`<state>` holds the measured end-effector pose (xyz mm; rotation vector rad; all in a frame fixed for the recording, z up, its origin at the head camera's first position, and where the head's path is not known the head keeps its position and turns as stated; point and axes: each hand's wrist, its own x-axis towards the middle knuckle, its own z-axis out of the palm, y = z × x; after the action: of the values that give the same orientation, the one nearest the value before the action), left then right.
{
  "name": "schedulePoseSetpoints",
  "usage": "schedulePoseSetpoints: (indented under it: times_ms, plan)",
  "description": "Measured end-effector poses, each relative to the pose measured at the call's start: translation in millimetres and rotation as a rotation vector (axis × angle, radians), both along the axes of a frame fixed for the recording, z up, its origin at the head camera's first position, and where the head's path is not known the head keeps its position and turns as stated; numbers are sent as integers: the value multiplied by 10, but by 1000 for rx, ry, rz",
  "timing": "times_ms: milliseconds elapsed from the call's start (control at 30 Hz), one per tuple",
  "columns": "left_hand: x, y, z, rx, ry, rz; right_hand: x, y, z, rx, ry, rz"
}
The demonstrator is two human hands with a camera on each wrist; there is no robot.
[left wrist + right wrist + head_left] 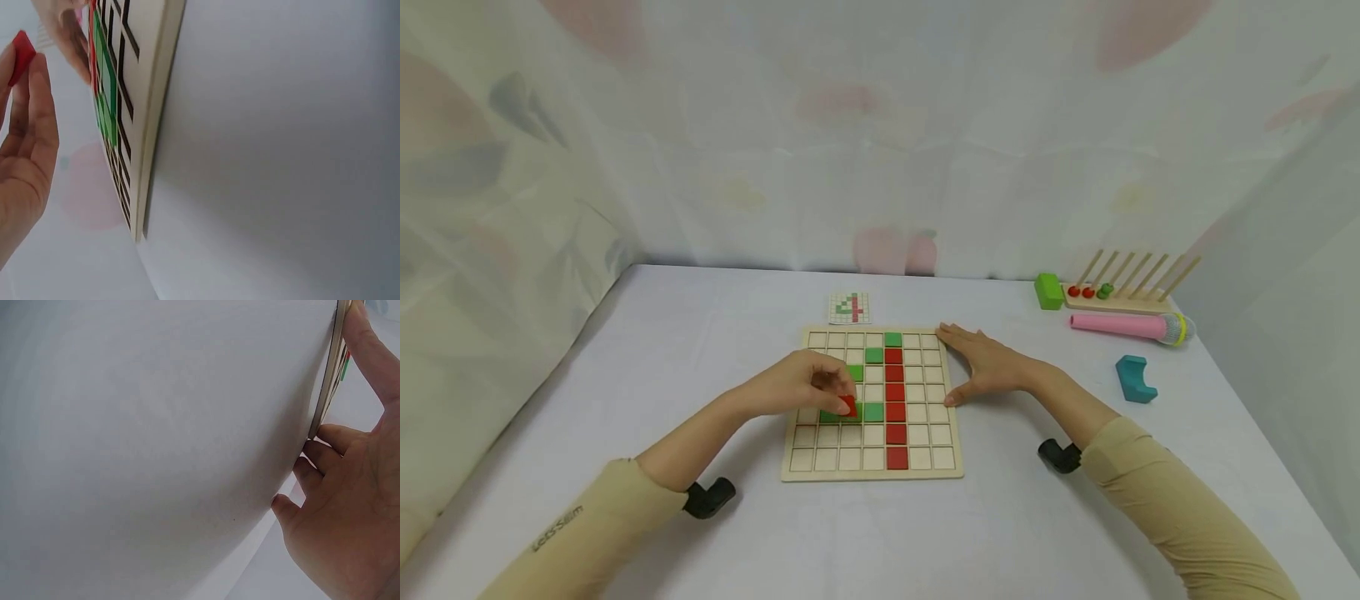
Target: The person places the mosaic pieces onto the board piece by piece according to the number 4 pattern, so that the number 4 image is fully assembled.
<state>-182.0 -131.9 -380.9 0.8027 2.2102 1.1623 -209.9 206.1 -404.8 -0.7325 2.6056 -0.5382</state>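
My left hand (pixel 801 383) pinches a red square tile (pixel 848 406) above the left half of a wooden grid board (pixel 872 476). In the left wrist view the red tile (pixel 22 57) shows between thumb and fingertips, apart from the board. A column of red tiles (pixel 896 412) lies in the board's cells, with green tiles (pixel 873 412) to its left and one at its top. My left hand hides some cells. At the board's right edge rests my right hand (pixel 992 364), fingers spread, with thumb and fingertips touching the rim, as the right wrist view also shows.
A small pattern card (pixel 849 308) lies behind the board. At the back right are a green block (pixel 1048 292), a peg stand (pixel 1120 302) with red and green beads, a pink toy microphone (pixel 1120 326) and a teal curved block (pixel 1135 380).
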Motion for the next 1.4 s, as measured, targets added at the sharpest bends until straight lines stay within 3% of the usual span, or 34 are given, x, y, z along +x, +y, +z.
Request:
schedulePoseSetpoints:
  times_ms: [200, 400, 733, 967, 1200, 1400]
  plan:
    - [45, 267, -15, 30, 51, 60, 10, 2, 9, -3, -3, -1]
    - [89, 502, -11, -21, 96, 123, 16, 8, 10, -6, -9, -3]
    - [91, 800, -61, -72, 99, 132, -2, 21, -13, -10, -6, 0]
    - [74, 919, -50, -105, 129, 157, -6, 10, -2, -22, -14, 5]
    - [81, 989, -18, -89, 144, 134, -10, 3, 10, -19, -15, 8]
    - [111, 1041, -73, -105, 149, 145, -4, 12, 14, -27, -14, 5]
